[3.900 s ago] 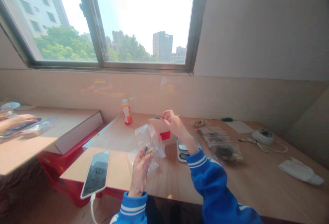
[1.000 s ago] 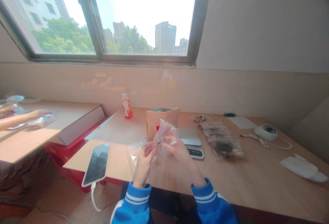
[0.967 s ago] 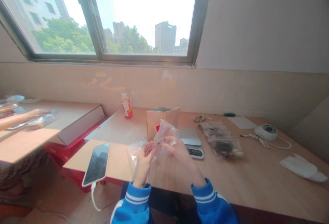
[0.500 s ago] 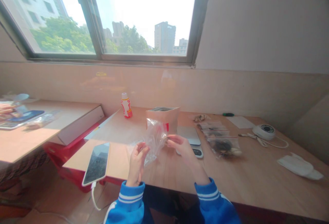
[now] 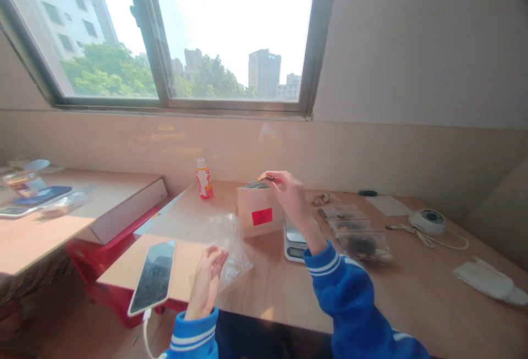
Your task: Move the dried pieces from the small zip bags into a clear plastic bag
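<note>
My right hand (image 5: 291, 197) is raised over the open top of a brown paper bag (image 5: 247, 210) with a red label. Pinched in its fingertips is a small brown dried piece (image 5: 266, 177), whose exact kind I cannot make out. Lower and to the left, my left hand (image 5: 207, 276) has its fingers closed at the edge of a crumpled clear plastic bag (image 5: 237, 257) lying on the table. A white digital scale (image 5: 293, 238) stands just right of the paper bag, partly behind my right forearm.
Zip bags of dark dried goods (image 5: 361, 244) lie right of the scale. Beyond are a white round device (image 5: 427, 221) with a cable and a white cloth (image 5: 489, 280). A bottle (image 5: 203, 178) stands at the back; a phone (image 5: 152, 276) overhangs the left edge. Another table (image 5: 119, 186) stands left.
My right hand has left the plastic bag and risen over the paper bag with the small brown piece. My left hand and the plastic bag have moved lower, uncovering the red label.
</note>
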`<action>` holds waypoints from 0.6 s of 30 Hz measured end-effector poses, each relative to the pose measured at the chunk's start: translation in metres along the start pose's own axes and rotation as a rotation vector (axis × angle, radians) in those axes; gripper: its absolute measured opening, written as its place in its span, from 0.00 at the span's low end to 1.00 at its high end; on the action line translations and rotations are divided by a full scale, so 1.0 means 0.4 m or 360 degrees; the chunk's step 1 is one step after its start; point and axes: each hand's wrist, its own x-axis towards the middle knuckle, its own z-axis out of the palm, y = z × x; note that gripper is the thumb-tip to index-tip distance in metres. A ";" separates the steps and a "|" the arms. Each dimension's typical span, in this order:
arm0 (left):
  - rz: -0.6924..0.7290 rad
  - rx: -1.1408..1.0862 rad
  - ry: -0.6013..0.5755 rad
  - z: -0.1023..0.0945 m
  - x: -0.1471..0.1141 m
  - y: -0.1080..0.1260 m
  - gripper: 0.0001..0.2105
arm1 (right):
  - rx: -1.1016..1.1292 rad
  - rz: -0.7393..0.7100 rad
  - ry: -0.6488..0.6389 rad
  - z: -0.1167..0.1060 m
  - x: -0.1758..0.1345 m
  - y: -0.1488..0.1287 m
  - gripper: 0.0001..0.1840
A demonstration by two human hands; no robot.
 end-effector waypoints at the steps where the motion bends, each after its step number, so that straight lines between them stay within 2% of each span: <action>1: 0.0000 -0.0009 -0.0021 0.004 -0.003 -0.003 0.09 | -0.0115 -0.0075 -0.0061 0.010 0.004 0.009 0.09; 3: -0.0003 -0.0004 -0.0062 0.010 -0.009 -0.009 0.09 | -0.0278 -0.0160 -0.0168 0.026 0.002 0.035 0.11; 6: -0.0014 0.0025 -0.0104 0.011 -0.015 -0.015 0.09 | -0.0343 -0.0214 -0.0241 0.035 -0.017 0.068 0.15; 9: -0.0035 0.0103 -0.0143 0.010 -0.017 -0.020 0.09 | -0.0311 -0.0266 -0.0180 0.027 -0.038 0.076 0.19; 12: -0.0022 0.0209 -0.0220 0.017 -0.022 -0.021 0.10 | -0.0260 -0.0233 -0.0020 0.010 -0.070 0.067 0.19; 14: -0.0037 0.0263 -0.0299 0.028 -0.029 -0.024 0.12 | -0.0195 -0.0105 0.0094 -0.001 -0.108 0.060 0.17; 16: -0.0070 0.0306 -0.0379 0.043 -0.038 -0.030 0.15 | -0.0086 0.0133 0.0156 -0.006 -0.164 0.055 0.15; 18: -0.0019 0.0348 -0.0431 0.061 -0.048 -0.041 0.17 | 0.0098 0.0450 0.0095 0.000 -0.231 0.053 0.15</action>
